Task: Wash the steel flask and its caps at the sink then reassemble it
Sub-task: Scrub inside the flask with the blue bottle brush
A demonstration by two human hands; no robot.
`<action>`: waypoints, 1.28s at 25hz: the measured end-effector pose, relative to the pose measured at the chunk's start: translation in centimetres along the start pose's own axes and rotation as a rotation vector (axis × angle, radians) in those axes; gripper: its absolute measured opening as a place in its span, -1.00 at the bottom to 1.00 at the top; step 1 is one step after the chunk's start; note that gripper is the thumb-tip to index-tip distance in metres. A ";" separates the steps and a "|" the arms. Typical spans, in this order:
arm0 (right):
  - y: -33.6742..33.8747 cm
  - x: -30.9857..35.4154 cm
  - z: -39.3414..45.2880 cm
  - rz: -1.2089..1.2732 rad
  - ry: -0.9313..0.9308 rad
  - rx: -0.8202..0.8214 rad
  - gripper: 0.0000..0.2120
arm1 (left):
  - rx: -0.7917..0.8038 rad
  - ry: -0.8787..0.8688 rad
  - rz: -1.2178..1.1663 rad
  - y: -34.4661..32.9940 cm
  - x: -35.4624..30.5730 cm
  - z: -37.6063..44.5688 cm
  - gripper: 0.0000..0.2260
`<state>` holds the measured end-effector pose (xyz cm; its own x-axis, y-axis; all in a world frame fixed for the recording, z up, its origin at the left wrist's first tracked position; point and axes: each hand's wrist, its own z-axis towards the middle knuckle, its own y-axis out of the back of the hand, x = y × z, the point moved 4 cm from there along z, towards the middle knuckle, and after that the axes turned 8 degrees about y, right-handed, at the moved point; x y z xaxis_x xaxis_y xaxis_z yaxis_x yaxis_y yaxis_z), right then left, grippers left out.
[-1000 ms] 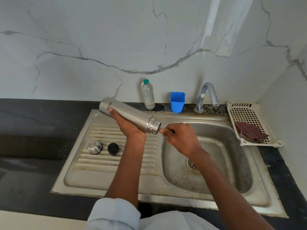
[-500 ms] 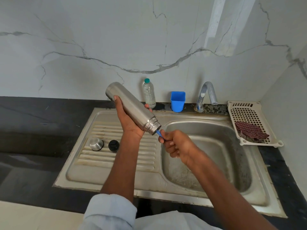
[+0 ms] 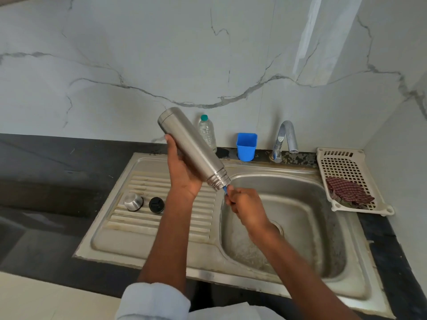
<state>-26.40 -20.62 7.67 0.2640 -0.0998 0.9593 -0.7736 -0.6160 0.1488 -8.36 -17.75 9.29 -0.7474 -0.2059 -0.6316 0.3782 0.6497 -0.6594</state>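
Marble-look wall behind, steel sink (image 3: 360,269) set in dark counter. Left hand (image 3: 184,174) wrapped round steel flask (image 3: 191,146) at mid-body, held above the drainboard edge. Flask tilted, long axis running from base at upper left down to open threaded mouth at lower right, mouth pointing over the basin. Right hand (image 3: 248,207) fisted just below the mouth, pinching a thin blue handle (image 3: 225,189), likely a bottle brush; rest of it hidden inside the neck, bristles not visible. Right hand nearer the mouth, left hand nearer the base: next stroke judged to run along that tilted axis, in and out. Scrubbing stage, reassembly not yet begun. Steel cap (image 3: 133,202) and black inner cap (image 3: 156,204) lying side by side on drainboard ribs, apart from both hands, left of the left forearm. Tap (image 3: 285,139) at rear, no flow seen. Blue cup (image 3: 246,146) and plastic bottle (image 3: 207,132) by the wall. White rack (image 3: 346,162) with checked cloth (image 3: 349,191) on right.
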 end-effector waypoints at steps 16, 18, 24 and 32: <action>3.0 -0.3 -0.2 -0.808 0.378 -0.267 -0.67 | -0.170 0.045 -0.081 -1.6 1.8 -1.7 -0.21; 1.9 0.7 0.0 -0.915 0.394 -0.249 -0.67 | -0.331 -0.001 -0.066 -1.9 1.5 -1.8 -0.30; -0.1 -1.1 0.2 0.424 -0.332 0.418 -0.58 | 0.119 -0.021 -0.011 -1.6 -1.0 -1.3 -0.24; -1.9 2.1 1.4 -0.794 0.330 -0.304 -0.62 | -0.279 0.027 -0.002 -2.1 -1.4 -0.5 -0.47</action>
<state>-23.62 -20.72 9.05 0.6418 0.5232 0.5607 -0.5655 -0.1710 0.8068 -8.34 -18.50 11.82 -0.7634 -0.1904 -0.6172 0.2146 0.8266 -0.5204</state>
